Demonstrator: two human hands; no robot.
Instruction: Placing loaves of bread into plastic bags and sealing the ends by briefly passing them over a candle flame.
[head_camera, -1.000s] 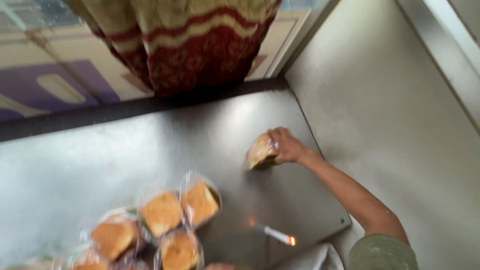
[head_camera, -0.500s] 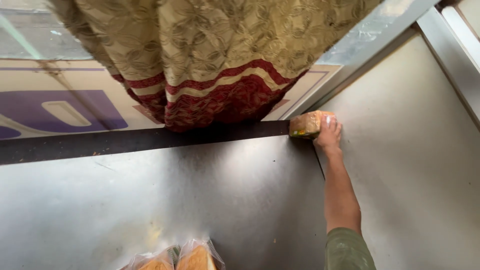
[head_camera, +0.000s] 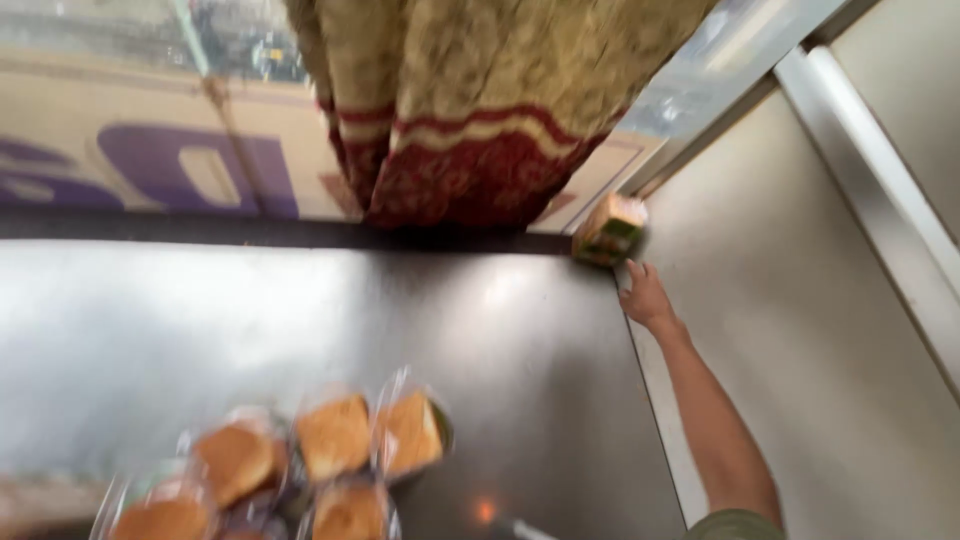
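Head view, blurred by motion.

- Grey brushed-metal counter (head_camera: 250, 330), wide and flat, with a light reflection near its front edge.
- Small wrapped loaf in clear plastic with a green label (head_camera: 610, 230), set at the counter's far right corner, against the window.
- Right hand (head_camera: 645, 297), fingers loose and empty, just beside the loaf, not touching.
- Cluster of plastic-wrapped golden-brown loaves (head_camera: 330, 460), near front edge.
- Beige and red patterned curtain (head_camera: 480, 110), hanging above the counter's back edge.

Soft daylight enters through the glass behind the gold and red patterned curtain (head_camera: 480, 100); the grey steel counter (head_camera: 200, 330) shows pale glare patches, and motion blur smears the clear-wrapped golden bread packs (head_camera: 330, 450) most
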